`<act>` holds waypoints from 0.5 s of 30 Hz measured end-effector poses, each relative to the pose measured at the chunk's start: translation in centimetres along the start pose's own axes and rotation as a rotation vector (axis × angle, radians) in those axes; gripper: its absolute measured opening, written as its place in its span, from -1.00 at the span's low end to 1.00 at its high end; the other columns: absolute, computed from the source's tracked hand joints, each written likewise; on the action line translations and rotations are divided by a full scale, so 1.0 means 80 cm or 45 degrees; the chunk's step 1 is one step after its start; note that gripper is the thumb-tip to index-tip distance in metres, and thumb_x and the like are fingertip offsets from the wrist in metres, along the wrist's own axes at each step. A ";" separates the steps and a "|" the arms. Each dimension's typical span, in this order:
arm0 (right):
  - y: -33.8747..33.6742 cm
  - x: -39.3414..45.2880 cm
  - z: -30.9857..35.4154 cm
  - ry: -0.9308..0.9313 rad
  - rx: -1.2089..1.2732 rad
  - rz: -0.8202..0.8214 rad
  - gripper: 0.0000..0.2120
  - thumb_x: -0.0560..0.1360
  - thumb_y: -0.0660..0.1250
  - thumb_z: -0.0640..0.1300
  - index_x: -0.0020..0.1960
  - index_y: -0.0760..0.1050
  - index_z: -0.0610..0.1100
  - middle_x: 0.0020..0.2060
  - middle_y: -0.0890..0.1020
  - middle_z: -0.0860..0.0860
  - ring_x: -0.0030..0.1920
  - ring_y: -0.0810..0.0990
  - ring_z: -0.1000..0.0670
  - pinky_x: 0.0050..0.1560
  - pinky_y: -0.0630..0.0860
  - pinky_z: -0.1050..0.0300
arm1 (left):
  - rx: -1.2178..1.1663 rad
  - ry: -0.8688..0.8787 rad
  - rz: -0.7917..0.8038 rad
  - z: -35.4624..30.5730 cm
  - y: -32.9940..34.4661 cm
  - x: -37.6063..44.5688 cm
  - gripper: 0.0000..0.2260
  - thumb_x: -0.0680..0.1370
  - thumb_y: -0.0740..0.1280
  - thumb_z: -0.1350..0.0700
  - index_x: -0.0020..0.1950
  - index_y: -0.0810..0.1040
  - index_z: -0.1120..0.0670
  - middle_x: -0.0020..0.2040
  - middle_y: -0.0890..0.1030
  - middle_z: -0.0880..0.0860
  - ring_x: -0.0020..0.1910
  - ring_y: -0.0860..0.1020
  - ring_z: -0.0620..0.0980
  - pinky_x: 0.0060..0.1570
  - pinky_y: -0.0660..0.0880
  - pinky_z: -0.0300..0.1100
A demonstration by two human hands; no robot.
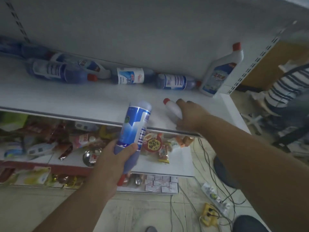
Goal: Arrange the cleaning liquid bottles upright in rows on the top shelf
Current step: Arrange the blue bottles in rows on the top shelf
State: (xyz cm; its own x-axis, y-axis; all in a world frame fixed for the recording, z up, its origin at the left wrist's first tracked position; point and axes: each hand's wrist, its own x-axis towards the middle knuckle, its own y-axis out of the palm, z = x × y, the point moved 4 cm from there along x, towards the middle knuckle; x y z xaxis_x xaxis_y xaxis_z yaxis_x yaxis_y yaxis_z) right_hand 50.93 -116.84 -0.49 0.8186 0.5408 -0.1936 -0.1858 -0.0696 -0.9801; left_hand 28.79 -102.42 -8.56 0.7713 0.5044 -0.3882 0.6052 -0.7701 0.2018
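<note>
Left hand (pixel 117 156) wraps the blue cleaning liquid bottle (pixel 133 131) near its neck, cap down, at the top shelf (pixel 83 99) edge. Right hand (pixel 190 116) closes around a lying white bottle (pixel 173 109). Both likely rigid, smooth, liquid-heavy; mid-body grip suits.

Little can be read; the lying bottle (pixel 130 75) bears red script too blurred to make out; the upright bottle (pixel 220 71) shows red characters, illegible; a round yellow packet (pixel 153 144) carries dark characters, unclear; a white pack (pixel 174 144) reads "Food".
</note>
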 end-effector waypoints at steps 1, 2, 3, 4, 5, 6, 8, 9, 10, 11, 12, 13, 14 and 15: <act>-0.006 -0.014 0.004 -0.002 0.060 -0.028 -0.43 0.45 0.44 -0.02 0.37 0.26 -0.03 -0.05 0.43 -0.03 -0.02 0.51 -0.13 -0.03 0.41 0.03 | -0.014 -0.009 -0.002 -0.002 -0.003 -0.006 -0.80 0.48 0.47 0.05 0.09 0.60 -0.03 0.01 0.68 0.13 -0.02 0.66 0.15 0.03 0.59 0.10; -0.011 -0.029 0.009 -0.017 0.111 -0.061 -0.44 0.46 0.42 -0.04 0.38 0.26 -0.04 -0.04 0.43 -0.04 -0.02 0.51 -0.13 -0.05 0.40 0.05 | -0.035 -0.013 -0.004 -0.004 -0.005 -0.011 -0.79 0.49 0.47 0.05 0.10 0.60 -0.02 0.01 0.68 0.14 -0.05 0.66 0.13 -0.03 0.59 0.07; -0.015 -0.046 0.016 -0.041 0.160 -0.097 -0.45 0.47 0.41 -0.07 0.38 0.25 -0.05 -0.03 0.44 -0.04 -0.03 0.52 -0.13 -0.06 0.41 0.05 | -0.056 -0.008 -0.002 -0.007 -0.005 -0.018 -0.79 0.49 0.46 0.06 0.11 0.59 0.00 0.00 0.67 0.15 -0.10 0.64 0.10 -0.11 0.56 0.00; -0.019 -0.064 0.023 -0.073 0.230 -0.143 -0.46 0.47 0.40 -0.09 0.38 0.26 -0.05 -0.01 0.46 -0.04 -0.04 0.53 -0.12 -0.08 0.44 0.05 | -0.070 0.007 0.000 -0.010 -0.004 -0.023 -0.79 0.50 0.45 0.07 0.11 0.59 0.01 -0.01 0.67 0.14 -0.12 0.63 0.08 -0.16 0.54 -0.06; -0.024 -0.083 0.029 -0.101 0.324 -0.190 -0.47 0.48 0.39 -0.10 0.37 0.26 -0.03 0.00 0.48 -0.04 -0.06 0.54 -0.10 -0.11 0.47 0.05 | -0.070 0.028 0.000 -0.015 -0.002 -0.030 -0.80 0.51 0.45 0.08 0.11 0.58 0.01 -0.02 0.67 0.12 -0.12 0.64 0.07 -0.17 0.53 -0.08; -0.029 -0.103 0.034 -0.126 0.435 -0.239 -0.50 0.49 0.38 -0.11 0.36 0.27 -0.01 0.00 0.49 -0.02 -0.10 0.54 -0.07 -0.15 0.49 0.08 | -0.056 0.054 -0.003 -0.017 0.000 -0.036 -0.81 0.50 0.46 0.09 0.10 0.58 -0.01 -0.01 0.67 0.11 -0.08 0.65 0.07 -0.15 0.54 -0.08; -0.036 -0.145 0.040 -0.155 0.647 -0.314 -0.55 0.52 0.38 -0.11 0.32 0.28 0.05 -0.07 0.50 0.06 -0.15 0.53 0.07 -0.26 0.41 0.23 | -0.046 0.105 -0.007 -0.023 0.003 -0.051 -0.80 0.49 0.47 0.08 0.09 0.58 -0.04 0.04 0.66 0.08 -0.02 0.66 0.06 -0.12 0.56 -0.08; -0.039 -0.165 0.042 -0.162 0.735 -0.335 -0.56 0.52 0.39 -0.10 0.31 0.28 0.08 -0.08 0.51 0.10 -0.15 0.52 0.12 -0.28 0.37 0.31 | -0.040 0.130 -0.010 -0.027 0.007 -0.061 -0.79 0.49 0.47 0.07 0.10 0.58 -0.05 0.05 0.66 0.07 0.00 0.65 0.06 -0.12 0.56 -0.08; -0.042 -0.183 0.042 -0.167 0.821 -0.352 -0.54 0.52 0.40 -0.09 0.32 0.28 0.10 -0.06 0.51 0.12 -0.13 0.53 0.15 -0.28 0.37 0.34 | -0.024 0.156 -0.018 -0.031 0.011 -0.072 -0.77 0.48 0.47 0.05 0.11 0.57 -0.06 0.07 0.65 0.07 0.02 0.65 0.07 -0.12 0.56 -0.07; -0.046 -0.199 0.041 -0.171 0.912 -0.367 -0.52 0.51 0.41 -0.09 0.33 0.28 0.12 -0.03 0.53 0.12 -0.11 0.55 0.14 -0.26 0.41 0.34 | -0.012 0.186 -0.028 -0.035 0.016 -0.083 -0.76 0.48 0.47 0.03 0.12 0.57 -0.06 0.09 0.64 0.08 0.02 0.64 0.08 -0.12 0.57 -0.04; -0.051 -0.214 0.038 -0.172 1.002 -0.383 -0.50 0.50 0.42 -0.09 0.34 0.28 0.14 0.00 0.56 0.10 -0.09 0.57 0.12 -0.23 0.48 0.29 | -0.011 0.219 -0.032 -0.038 0.022 -0.094 -0.78 0.49 0.46 0.04 0.11 0.57 -0.06 0.09 0.64 0.11 -0.01 0.64 0.09 -0.13 0.56 -0.02; -0.058 -0.229 0.033 -0.173 1.087 -0.395 -0.50 0.50 0.42 -0.09 0.33 0.29 0.15 0.01 0.57 0.09 -0.07 0.59 0.09 -0.19 0.55 0.23 | -0.022 0.250 -0.031 -0.041 0.030 -0.106 -0.82 0.51 0.44 0.06 0.10 0.57 -0.05 0.07 0.64 0.13 -0.05 0.64 0.09 -0.16 0.54 -0.02; -0.067 -0.243 0.028 -0.174 1.160 -0.397 -0.51 0.49 0.43 -0.10 0.32 0.30 0.16 0.00 0.59 0.08 -0.06 0.60 0.06 -0.14 0.59 0.17 | -0.039 0.280 -0.028 -0.044 0.038 -0.117 -0.84 0.53 0.43 0.09 0.09 0.58 -0.04 0.04 0.65 0.15 -0.09 0.64 0.10 -0.17 0.52 -0.03; -0.079 -0.258 0.023 -0.182 1.220 -0.401 -0.52 0.49 0.43 -0.09 0.30 0.32 0.17 -0.02 0.59 0.08 -0.06 0.62 0.04 -0.11 0.62 0.11 | -0.055 0.308 -0.031 -0.049 0.046 -0.128 -0.84 0.53 0.43 0.11 0.09 0.58 -0.03 0.02 0.66 0.15 -0.11 0.64 0.10 -0.16 0.52 -0.04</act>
State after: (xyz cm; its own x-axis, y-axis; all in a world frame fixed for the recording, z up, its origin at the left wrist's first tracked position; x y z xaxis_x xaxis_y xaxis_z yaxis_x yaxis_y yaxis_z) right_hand 34.23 -125.98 9.80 0.8445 0.5180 0.1360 -0.3814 0.7600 -0.5263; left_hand 23.88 -108.91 -0.27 0.7781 0.6053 -0.1680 0.6279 -0.7418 0.2355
